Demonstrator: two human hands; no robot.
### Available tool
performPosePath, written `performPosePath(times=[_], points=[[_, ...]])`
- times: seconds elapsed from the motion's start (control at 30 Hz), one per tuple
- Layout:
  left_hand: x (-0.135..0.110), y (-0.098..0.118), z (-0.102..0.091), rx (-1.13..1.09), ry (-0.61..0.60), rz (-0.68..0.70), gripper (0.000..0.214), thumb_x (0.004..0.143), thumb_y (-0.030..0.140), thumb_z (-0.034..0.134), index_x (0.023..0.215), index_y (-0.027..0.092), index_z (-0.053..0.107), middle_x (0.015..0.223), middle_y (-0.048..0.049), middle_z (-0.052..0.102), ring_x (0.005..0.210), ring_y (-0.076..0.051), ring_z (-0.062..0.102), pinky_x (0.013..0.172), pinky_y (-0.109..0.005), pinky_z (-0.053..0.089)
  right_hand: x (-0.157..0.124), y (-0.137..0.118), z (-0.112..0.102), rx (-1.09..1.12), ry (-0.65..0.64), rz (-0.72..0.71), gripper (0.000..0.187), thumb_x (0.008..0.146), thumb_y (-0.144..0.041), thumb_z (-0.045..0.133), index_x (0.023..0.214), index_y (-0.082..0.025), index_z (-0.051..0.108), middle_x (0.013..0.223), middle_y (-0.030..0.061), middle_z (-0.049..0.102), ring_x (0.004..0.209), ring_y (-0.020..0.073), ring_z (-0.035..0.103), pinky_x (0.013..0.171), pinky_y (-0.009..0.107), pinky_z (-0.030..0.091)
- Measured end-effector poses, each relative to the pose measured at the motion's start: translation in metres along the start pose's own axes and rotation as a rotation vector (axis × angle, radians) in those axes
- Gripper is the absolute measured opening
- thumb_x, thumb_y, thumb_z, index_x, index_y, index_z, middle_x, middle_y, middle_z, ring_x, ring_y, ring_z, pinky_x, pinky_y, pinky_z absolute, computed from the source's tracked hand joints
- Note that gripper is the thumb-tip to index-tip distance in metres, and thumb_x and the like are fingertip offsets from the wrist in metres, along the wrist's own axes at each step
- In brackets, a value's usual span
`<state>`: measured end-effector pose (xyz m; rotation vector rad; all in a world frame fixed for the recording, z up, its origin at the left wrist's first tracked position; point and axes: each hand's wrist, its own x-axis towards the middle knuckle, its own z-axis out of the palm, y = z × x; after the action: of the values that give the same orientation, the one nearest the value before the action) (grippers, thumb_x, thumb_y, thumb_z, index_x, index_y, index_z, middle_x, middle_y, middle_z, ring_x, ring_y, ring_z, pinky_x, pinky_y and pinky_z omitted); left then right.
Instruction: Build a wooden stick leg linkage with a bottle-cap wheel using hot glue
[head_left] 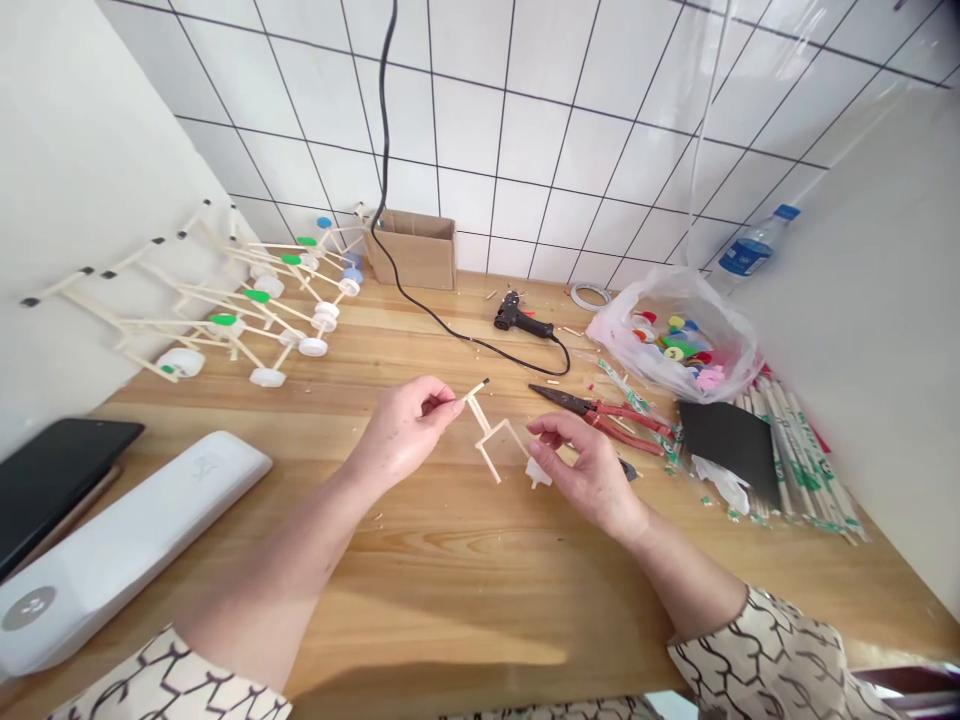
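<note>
My left hand (405,425) pinches the upper end of a small frame of thin wooden sticks (491,435), held just above the wooden table (450,560). My right hand (589,465) grips the frame's lower right side, where a small white cap piece (537,472) is attached. The stick with a dark tip points up and to the right between both hands. Both hands sit near the table's middle.
Several finished stick-and-cap models (247,300) lean at the back left. A black glue gun (519,318) with its cord, red pliers (600,410), a bag of coloured caps (675,345), chopstick packs (795,450), a cardboard box (412,250), and a water bottle (754,245) are around. A white case (112,550) and a phone (52,470) lie left.
</note>
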<state>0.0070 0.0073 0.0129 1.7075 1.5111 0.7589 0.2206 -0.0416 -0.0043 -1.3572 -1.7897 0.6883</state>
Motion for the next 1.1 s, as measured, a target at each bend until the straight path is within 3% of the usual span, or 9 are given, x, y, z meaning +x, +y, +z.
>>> performPosePath(times=[0.13,0.27,0.47,0.63,0.77,0.87,1.1], points=[[-0.006,0.006,0.001,-0.141,-0.007,0.021,0.020,0.076,0.037,0.057,0.070,0.018,0.054,0.053,0.0054,0.048,0.049,-0.011,0.043,0.049,-0.023,0.034,0.001,-0.009,0.002,0.011,-0.040,0.033,0.018,0.083,-0.029,0.057,0.091,-0.015,0.065,0.083,0.0075,0.065,0.071,0.0168,0.057,0.068,0.030,0.048],[-0.012,0.012,0.001,-0.239,-0.018,0.014,0.019,0.076,0.035,0.061,0.070,0.018,0.055,0.053,0.0055,0.048,0.049,-0.010,0.042,0.048,-0.022,0.033,0.001,-0.018,0.002,0.044,-0.080,0.108,0.020,0.083,-0.031,0.054,0.077,-0.015,0.065,0.068,0.0029,0.062,0.061,0.0135,0.052,0.058,0.025,0.042],[-0.013,0.011,0.006,-0.741,-0.075,-0.010,0.028,0.065,0.030,0.075,0.086,0.016,0.062,0.076,0.0005,0.061,0.062,-0.010,0.051,0.058,-0.024,0.041,0.002,-0.019,0.001,0.367,-0.085,0.320,0.027,0.076,-0.042,0.061,0.070,-0.016,0.062,0.059,0.0002,0.060,0.053,0.0120,0.051,0.053,0.025,0.040],[-0.012,0.006,0.016,-0.965,-0.324,-0.004,0.035,0.062,0.023,0.079,0.096,0.018,0.069,0.082,-0.0024,0.062,0.082,-0.015,0.055,0.072,-0.028,0.045,0.002,-0.013,-0.003,0.580,-0.048,0.356,0.024,0.075,-0.040,0.067,0.071,-0.016,0.066,0.062,-0.0003,0.062,0.054,0.0097,0.051,0.053,0.023,0.039],[-0.014,0.002,0.024,-0.983,-0.550,0.003,0.039,0.068,0.021,0.076,0.105,0.021,0.068,0.090,-0.0033,0.063,0.085,-0.015,0.055,0.074,-0.028,0.044,-0.002,-0.011,-0.005,0.644,-0.134,0.368,0.022,0.078,-0.037,0.066,0.074,-0.015,0.068,0.064,0.0003,0.063,0.055,0.0088,0.049,0.054,0.022,0.037],[-0.014,-0.001,0.028,-1.017,-0.605,0.001,0.040,0.068,0.019,0.077,0.106,0.021,0.068,0.083,-0.0011,0.061,0.078,-0.013,0.054,0.067,-0.024,0.044,-0.003,-0.012,-0.005,0.663,-0.175,0.379,0.022,0.078,-0.037,0.066,0.075,-0.015,0.068,0.065,0.0001,0.063,0.057,0.0093,0.049,0.056,0.023,0.036],[-0.018,0.001,0.029,-1.068,-0.666,-0.003,0.040,0.062,0.018,0.081,0.100,0.019,0.069,0.081,-0.0015,0.067,0.076,-0.013,0.058,0.074,-0.028,0.047,-0.003,-0.018,-0.006,0.585,-0.189,0.381,0.027,0.078,-0.040,0.066,0.071,-0.014,0.067,0.062,-0.0008,0.060,0.054,0.0081,0.045,0.055,0.023,0.033]])
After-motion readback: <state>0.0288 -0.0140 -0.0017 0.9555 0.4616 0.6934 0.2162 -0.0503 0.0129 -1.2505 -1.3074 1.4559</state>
